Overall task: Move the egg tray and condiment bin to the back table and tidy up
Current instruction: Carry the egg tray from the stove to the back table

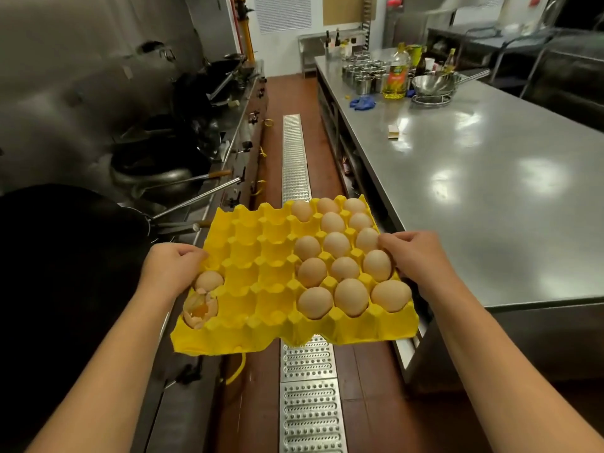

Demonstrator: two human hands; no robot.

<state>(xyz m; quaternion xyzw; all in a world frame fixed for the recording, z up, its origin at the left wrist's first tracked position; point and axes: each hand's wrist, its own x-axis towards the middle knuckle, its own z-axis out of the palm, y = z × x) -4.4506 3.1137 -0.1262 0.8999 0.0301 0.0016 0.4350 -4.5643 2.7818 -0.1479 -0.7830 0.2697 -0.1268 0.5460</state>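
Centre frame, I log a yellow egg tray (pixel 261 276) held in the air over the floor drain grate (pixel 309 387); whole eggs (pixel 349 295) fill its right half, broken shells (pixel 200 308) its lower-left corner; left hand (pixel 170 269) grips the left edge, right hand (pixel 421 259) the right edge, fingers curled on the rim; steel table (pixel 490 178) at right; woks (pixel 157 165) at left.

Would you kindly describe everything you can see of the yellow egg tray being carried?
The egg tray is a bright yellow moulded tray, seemingly pulp, with rows of cups. Whole brown eggs fill its right side; the middle cups are empty, and its left edge holds one whole egg and a broken shell with yolk. It is held roughly level in the air over the floor drain grate, between the stove line and the steel table. The left hand grips its left edge, the right hand its right.
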